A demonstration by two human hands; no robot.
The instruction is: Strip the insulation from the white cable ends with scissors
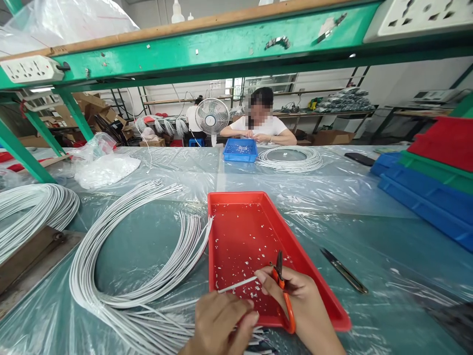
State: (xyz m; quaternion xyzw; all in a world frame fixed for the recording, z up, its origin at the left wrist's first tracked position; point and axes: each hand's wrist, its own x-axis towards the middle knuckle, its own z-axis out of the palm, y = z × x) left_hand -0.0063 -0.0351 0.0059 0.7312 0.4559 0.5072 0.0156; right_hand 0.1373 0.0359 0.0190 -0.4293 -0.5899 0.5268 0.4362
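My left hand is closed around a white cable at the near left corner of a red tray. The cable's end reaches the fingertips of my right hand. That hand also grips orange-handled scissors, their dark blades pointing up and away above the tray. Small white scraps are scattered over the tray's floor. To the left lies a large looped bundle of white cables, its near ends running under my left hand.
Right of the tray lie metal tweezers. Stacked blue, green and red bins stand at the right. Another cable coil sits far left. Across the table a person works by a blue tray. A green shelf beam crosses above.
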